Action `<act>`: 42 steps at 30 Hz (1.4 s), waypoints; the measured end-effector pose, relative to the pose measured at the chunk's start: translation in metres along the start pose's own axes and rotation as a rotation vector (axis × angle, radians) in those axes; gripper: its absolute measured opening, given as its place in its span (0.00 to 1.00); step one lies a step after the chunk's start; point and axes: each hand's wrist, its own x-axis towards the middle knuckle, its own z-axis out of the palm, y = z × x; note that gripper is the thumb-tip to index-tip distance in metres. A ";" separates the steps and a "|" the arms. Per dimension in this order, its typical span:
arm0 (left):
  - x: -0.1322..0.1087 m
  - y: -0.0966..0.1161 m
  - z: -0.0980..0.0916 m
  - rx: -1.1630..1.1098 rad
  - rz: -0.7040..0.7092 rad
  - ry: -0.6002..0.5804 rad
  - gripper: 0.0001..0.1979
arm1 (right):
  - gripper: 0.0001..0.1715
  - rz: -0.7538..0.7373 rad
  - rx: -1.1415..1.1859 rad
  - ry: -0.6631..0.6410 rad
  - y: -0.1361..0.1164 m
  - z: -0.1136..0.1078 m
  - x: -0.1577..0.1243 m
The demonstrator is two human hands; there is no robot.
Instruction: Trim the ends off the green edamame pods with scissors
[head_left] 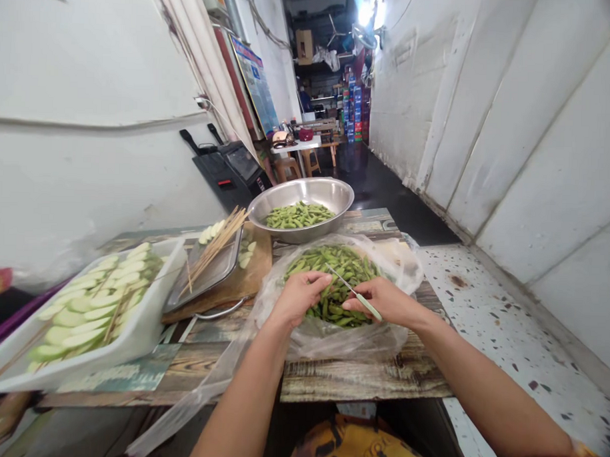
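Right hand (384, 302): is gripping a green-handled tool (369, 307), its thin blade slanting toward the upper left.
Left hand (298, 296): is pinching thumb and forefinger together near the tool's tip; I cannot tell whether a pod is sitting between them.
Green pods (331, 300): are lying heaped in an open plastic bag (331, 347), just right of the frame's centre.
Steel bowl (305, 234): is standing above the bag in the frame, on the tabletop (359, 382), holding more pods (298, 215).
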 end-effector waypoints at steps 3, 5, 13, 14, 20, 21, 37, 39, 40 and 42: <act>-0.001 -0.003 -0.002 -0.048 -0.063 -0.049 0.20 | 0.26 0.028 0.045 -0.022 0.000 0.000 0.000; -0.002 -0.003 -0.003 -0.129 -0.099 -0.076 0.19 | 0.25 0.033 0.091 -0.019 -0.001 0.001 -0.001; -0.001 -0.004 -0.004 -0.526 -0.031 0.058 0.17 | 0.23 0.070 0.212 -0.055 -0.005 0.002 0.001; -0.001 -0.004 -0.002 -0.537 -0.025 0.063 0.17 | 0.24 0.072 0.203 -0.063 -0.005 0.003 0.000; -0.006 -0.004 0.003 -0.456 -0.031 0.109 0.18 | 0.26 0.062 0.231 -0.057 -0.007 0.005 -0.001; -0.007 -0.003 0.004 -0.445 -0.042 0.103 0.18 | 0.26 0.059 0.231 -0.050 -0.008 0.005 -0.001; -0.044 0.008 -0.025 -0.376 -0.113 0.142 0.13 | 0.24 0.045 0.140 -0.105 -0.004 0.007 -0.001; -0.053 0.028 -0.046 -0.390 -0.160 0.081 0.10 | 0.22 0.031 0.159 -0.119 0.000 0.006 0.001; -0.053 0.042 -0.055 -0.407 -0.150 0.080 0.08 | 0.22 0.016 0.179 -0.112 0.001 0.006 0.002; -0.040 0.077 -0.069 -0.418 -0.074 0.122 0.03 | 0.22 -0.014 0.224 -0.075 0.004 0.006 0.004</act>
